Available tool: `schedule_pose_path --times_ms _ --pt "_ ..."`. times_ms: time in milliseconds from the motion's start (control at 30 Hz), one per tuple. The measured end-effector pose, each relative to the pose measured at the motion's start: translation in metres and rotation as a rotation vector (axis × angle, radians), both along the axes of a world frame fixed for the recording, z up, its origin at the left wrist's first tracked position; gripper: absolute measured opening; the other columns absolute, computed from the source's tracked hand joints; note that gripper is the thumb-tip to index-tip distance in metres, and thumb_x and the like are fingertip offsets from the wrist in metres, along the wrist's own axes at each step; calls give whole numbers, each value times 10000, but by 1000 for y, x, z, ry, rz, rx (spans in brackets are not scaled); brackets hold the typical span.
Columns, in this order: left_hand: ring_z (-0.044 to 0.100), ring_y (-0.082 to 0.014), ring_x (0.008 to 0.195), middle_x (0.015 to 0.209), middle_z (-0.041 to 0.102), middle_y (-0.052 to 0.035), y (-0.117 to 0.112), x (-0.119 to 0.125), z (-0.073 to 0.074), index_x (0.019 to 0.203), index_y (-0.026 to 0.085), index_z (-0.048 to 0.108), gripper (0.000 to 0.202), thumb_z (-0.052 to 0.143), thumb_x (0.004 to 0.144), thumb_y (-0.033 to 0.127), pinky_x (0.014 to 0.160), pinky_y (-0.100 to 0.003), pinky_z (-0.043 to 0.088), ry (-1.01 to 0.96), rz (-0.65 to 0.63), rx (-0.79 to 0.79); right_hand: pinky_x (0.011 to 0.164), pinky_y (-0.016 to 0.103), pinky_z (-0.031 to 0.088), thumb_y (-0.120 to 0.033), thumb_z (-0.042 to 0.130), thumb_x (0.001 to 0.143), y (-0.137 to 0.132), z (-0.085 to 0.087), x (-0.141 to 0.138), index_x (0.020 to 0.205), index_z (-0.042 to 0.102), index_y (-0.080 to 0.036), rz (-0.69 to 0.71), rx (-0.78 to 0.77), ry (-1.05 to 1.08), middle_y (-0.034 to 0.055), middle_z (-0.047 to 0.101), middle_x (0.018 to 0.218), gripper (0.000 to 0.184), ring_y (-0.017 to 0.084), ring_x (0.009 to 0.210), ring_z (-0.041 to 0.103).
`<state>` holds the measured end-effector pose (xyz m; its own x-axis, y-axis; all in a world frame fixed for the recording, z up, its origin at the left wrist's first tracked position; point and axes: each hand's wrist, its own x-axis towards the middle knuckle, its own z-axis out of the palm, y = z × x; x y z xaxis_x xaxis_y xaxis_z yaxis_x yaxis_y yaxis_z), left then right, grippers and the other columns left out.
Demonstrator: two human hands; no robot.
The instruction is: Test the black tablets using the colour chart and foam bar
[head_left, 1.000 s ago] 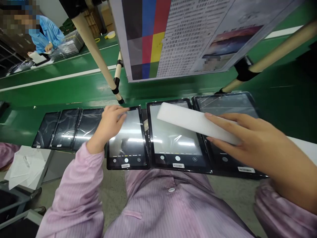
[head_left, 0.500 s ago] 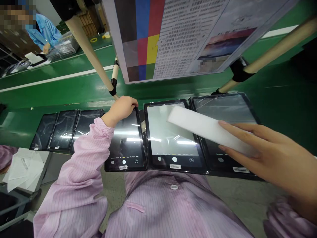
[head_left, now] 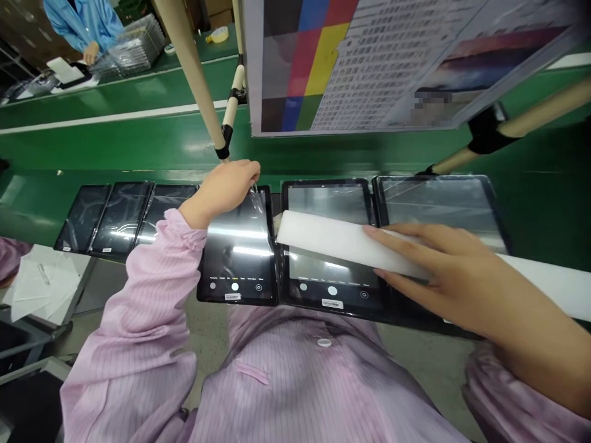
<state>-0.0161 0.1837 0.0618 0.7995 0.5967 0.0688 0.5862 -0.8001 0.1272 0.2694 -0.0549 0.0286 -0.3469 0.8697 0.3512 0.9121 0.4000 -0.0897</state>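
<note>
Three lit tablets lie side by side on the green bench in front of me. My left hand [head_left: 227, 184] is closed in a pinch at the top right corner of the left tablet [head_left: 237, 249], on what looks like its clear film. My right hand [head_left: 446, 274] holds a long white foam strip [head_left: 337, 239] with fingers closed along it. The strip lies slanted over the middle tablet [head_left: 330, 200] and hides part of its screen. The right tablet [head_left: 438, 203] is partly behind the strip and my hand.
Three dark tablets [head_left: 122, 215] lie in a row to the left. A colour test chart [head_left: 364, 55] hangs above the bench, held by cream poles [head_left: 194, 74]. White sheets [head_left: 39, 286] rest at the lower left. A person in blue [head_left: 80, 21] works at a far bench.
My left hand went from flat on the left tablet's screen to a pinch at its top right corner. My right hand brought the foam strip left and lower over the middle tablet.
</note>
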Motion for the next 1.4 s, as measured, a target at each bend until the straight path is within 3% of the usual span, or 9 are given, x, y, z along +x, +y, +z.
schedule_pose_path --times_ms 200,333,700,800,900,1000,1167,1300,1400 --pt "585 -236 939 964 631 -64 -4 -48 -15 907 205 562 134 470 891 109 854 -390 485 -355 89 -2 836 451 498 -315 548 973 23 -7 0 1512 413 -271 15 -32 -26 146 612 1246 558 303 1052 624" --pt "598 -207 937 938 627 -34 -6 -62 -28 883 218 571 133 509 854 104 819 -347 493 -553 156 -34 828 430 467 -288 509 986 35 -8 -4 1454 504 -227 71 -99 -82 151 612 1247 471 281 1035 623" --pt "599 -180 904 925 641 -18 -9 -93 -58 906 239 625 57 585 879 209 826 -308 477 -781 299 -143 822 389 419 -237 519 968 47 -5 -3 1421 522 -226 102 -165 -57 136 615 1249 453 262 1057 625" --pt "596 -191 999 1003 634 -37 -7 -98 -70 915 235 635 58 607 868 216 877 -318 471 -824 337 -164 845 413 414 -209 525 959 47 -4 -5 1396 541 -215 100 -147 -55 139 620 1234 437 269 1044 629" --pt "577 -201 1133 1078 617 -52 -6 -98 -81 907 227 620 54 632 855 236 976 -332 449 -920 385 -273 874 442 410 -201 519 959 45 -4 -6 1376 557 -214 83 -132 -70 144 622 1223 418 284 1048 627" --pt "609 -184 1082 954 612 -21 -6 -95 -88 883 243 568 100 645 857 302 1007 -336 447 -1007 433 -508 860 443 416 -218 511 964 42 -6 -6 1384 548 -223 75 -121 -83 147 621 1221 421 292 1048 628" --pt "658 -186 951 903 645 -14 -10 -86 -85 855 275 509 148 649 832 318 891 -322 513 -1109 482 -738 845 428 424 -190 516 956 38 -8 -8 1385 541 -214 54 -99 -112 149 615 1209 430 284 1034 626" --pt "671 -216 1036 1026 709 -34 -16 -82 -71 865 283 484 169 644 824 317 912 -359 529 -1194 483 -692 842 428 429 -156 547 927 31 -4 -13 1401 507 -252 17 -72 -92 130 613 1197 485 279 1009 616" --pt "674 -217 1066 1043 725 -22 -23 -81 -59 878 285 498 159 649 845 319 941 -370 524 -1298 472 -607 833 442 438 -126 577 905 22 2 -18 1494 396 -328 -9 -45 -61 123 610 1203 648 302 1022 614"
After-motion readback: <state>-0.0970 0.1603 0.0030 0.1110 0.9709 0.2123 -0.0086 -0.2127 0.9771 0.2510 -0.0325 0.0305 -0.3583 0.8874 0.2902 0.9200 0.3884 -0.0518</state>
